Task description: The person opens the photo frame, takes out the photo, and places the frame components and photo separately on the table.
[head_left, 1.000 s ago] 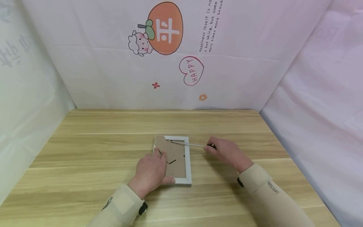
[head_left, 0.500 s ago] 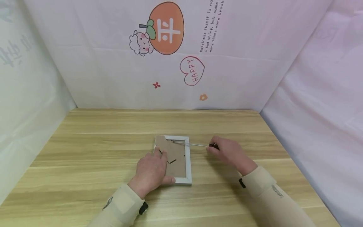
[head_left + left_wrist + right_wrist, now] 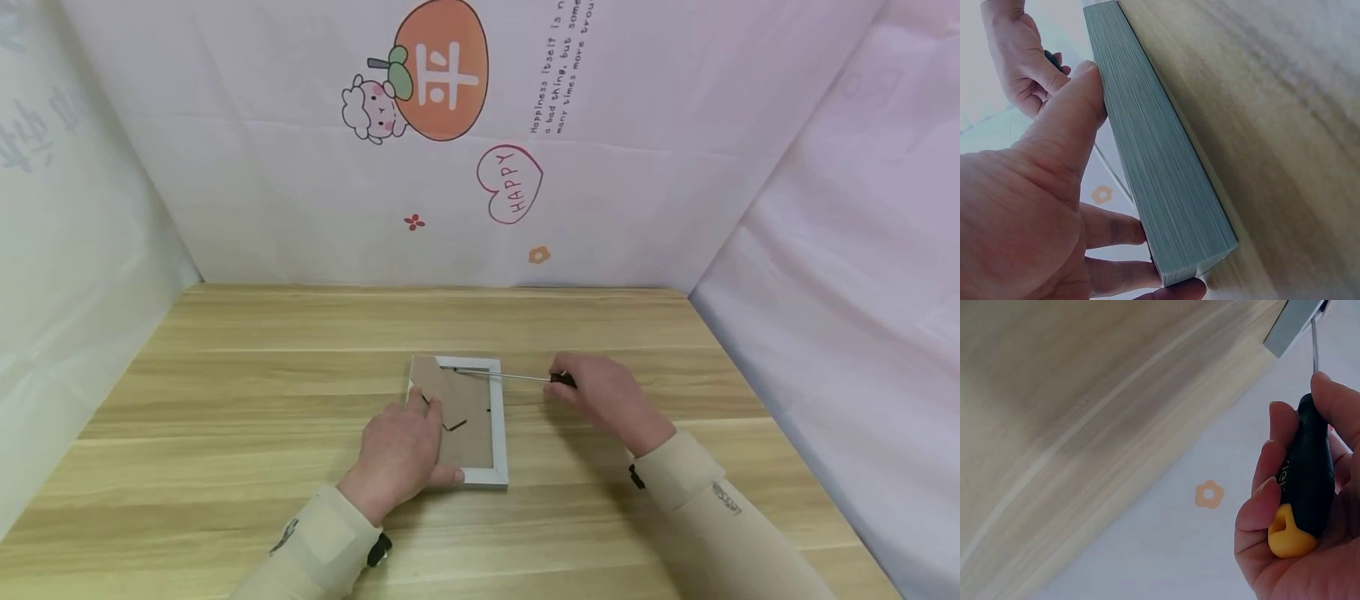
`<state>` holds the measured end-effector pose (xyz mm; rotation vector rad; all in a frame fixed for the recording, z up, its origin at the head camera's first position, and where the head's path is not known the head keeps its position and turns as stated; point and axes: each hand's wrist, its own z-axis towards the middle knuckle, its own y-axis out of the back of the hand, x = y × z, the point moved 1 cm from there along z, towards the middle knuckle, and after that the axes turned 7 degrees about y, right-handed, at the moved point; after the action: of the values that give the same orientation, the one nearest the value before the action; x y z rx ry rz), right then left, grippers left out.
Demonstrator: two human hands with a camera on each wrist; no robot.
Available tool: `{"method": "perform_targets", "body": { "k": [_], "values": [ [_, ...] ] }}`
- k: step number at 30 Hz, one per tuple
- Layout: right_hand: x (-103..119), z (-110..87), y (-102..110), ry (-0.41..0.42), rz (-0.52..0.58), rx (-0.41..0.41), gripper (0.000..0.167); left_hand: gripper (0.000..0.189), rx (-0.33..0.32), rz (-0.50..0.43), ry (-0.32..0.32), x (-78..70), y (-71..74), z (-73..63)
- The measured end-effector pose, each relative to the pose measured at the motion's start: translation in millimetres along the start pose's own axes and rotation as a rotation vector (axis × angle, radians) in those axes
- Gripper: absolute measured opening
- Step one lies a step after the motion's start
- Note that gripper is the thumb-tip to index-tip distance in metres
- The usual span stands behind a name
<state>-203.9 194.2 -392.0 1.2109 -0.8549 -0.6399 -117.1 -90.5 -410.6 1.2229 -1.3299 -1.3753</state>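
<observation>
A white picture frame [image 3: 498,433] lies face down on the table, its brown backing board [image 3: 468,400] showing. My left hand [image 3: 397,450] holds it at the near left corner, thumb on the near rim and fingers on the left side. The left wrist view shows the frame's grey side [image 3: 1154,144] with fingertips around its corner. My right hand [image 3: 603,396] grips a screwdriver [image 3: 1310,469] with a black handle and yellow end. Its thin shaft [image 3: 517,377] crosses the right rim, and the tip is by a small dark tab [image 3: 454,368] at the far edge.
The wooden table [image 3: 262,375] extends around the frame. White cloth walls [image 3: 300,217] with printed drawings stand at the back and both sides. A black strut [image 3: 457,426] lies on the backing, partly hidden by the left hand.
My right hand and the screwdriver shifted a little right, then slightly away toward the far edge, bringing the tip nearer the tab. The left hand and the picture frame stay put.
</observation>
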Motion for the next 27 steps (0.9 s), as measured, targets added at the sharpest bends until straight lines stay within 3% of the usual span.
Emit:
{"method": "perform_targets", "body": {
  "k": [27],
  "values": [
    [-16.0, 10.1, -5.9, -0.055, 0.139, 0.158, 0.015, 0.107, -0.018, 0.006, 0.003, 0.0, 0.6, 1.2]
  ]
}}
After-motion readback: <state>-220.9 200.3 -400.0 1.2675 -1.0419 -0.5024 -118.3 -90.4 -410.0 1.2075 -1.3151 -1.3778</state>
